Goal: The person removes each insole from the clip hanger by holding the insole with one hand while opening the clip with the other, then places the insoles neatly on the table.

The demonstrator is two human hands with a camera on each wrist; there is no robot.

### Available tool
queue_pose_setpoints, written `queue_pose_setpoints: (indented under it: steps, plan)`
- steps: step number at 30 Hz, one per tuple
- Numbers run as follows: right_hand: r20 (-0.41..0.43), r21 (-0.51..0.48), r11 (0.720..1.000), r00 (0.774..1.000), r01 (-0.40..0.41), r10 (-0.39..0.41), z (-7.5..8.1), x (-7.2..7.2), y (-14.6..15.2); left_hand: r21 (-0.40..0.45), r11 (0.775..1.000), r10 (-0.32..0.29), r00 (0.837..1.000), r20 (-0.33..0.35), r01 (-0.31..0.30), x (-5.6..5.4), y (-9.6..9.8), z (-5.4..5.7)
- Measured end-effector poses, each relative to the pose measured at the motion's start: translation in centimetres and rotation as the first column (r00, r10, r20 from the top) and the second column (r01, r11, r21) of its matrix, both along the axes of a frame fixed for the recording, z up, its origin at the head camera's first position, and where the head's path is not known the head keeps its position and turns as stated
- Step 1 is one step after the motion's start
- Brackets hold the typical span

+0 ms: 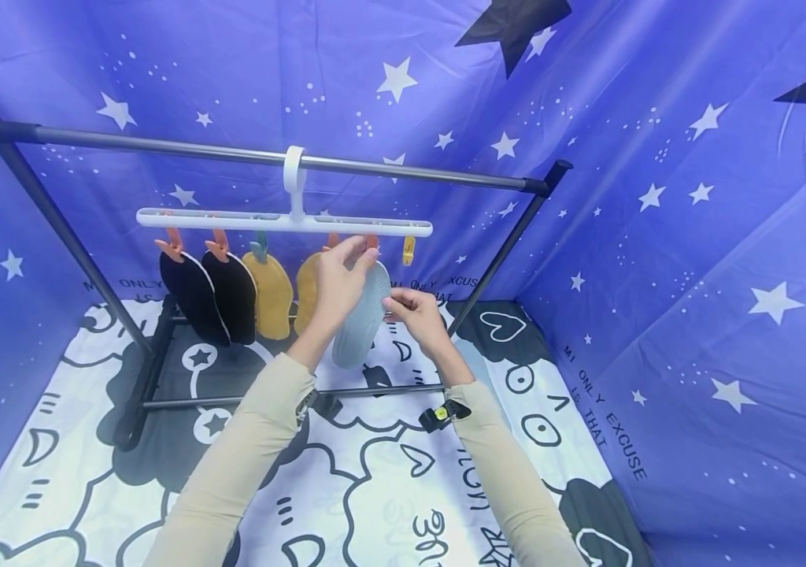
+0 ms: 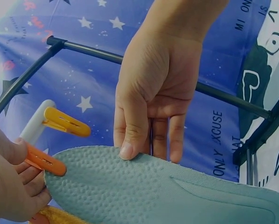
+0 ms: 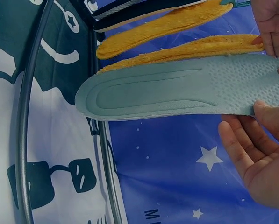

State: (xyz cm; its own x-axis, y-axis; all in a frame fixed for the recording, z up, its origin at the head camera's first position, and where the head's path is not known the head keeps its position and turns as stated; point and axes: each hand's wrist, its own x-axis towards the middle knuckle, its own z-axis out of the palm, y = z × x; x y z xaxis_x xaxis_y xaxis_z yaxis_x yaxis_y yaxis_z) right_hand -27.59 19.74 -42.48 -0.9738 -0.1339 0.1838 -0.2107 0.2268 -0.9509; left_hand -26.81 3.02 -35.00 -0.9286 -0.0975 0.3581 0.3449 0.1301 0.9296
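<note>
A grey-green insole (image 1: pixel 360 331) hangs heel down from an orange clip (image 2: pixel 46 159) on the white hanger (image 1: pixel 346 226). My left hand (image 1: pixel 338 283) pinches that clip at the insole's top end, thumb on one side and fingers on the other. With thumb and fingers my right hand (image 1: pixel 419 315) holds the insole's right edge, a little below the clip; in the right wrist view the insole's dotted forefoot lies beside the thumb. Just to the right, a yellow clip (image 1: pixel 408 250) hangs with nothing in it.
Two black insoles (image 1: pixel 190 299) and two yellow fuzzy insoles (image 1: pixel 274 299) hang clipped along the hanger's left and middle. The hanger hooks over a dark metal rack bar (image 1: pixel 403 169). Rack legs (image 1: pixel 502 252) stand at both sides on a patterned cloth (image 1: pixel 332 488).
</note>
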Motion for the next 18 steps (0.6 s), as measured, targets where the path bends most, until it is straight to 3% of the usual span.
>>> queue_pose_setpoints:
  steps: [18]
  plan:
    - [0.004,-0.014,1.0,1.0,0.009,-0.009,-0.38,-0.25,0.22,-0.001,0.999,0.049,0.997,-0.062,-0.049,-0.14,0.11,-0.2]
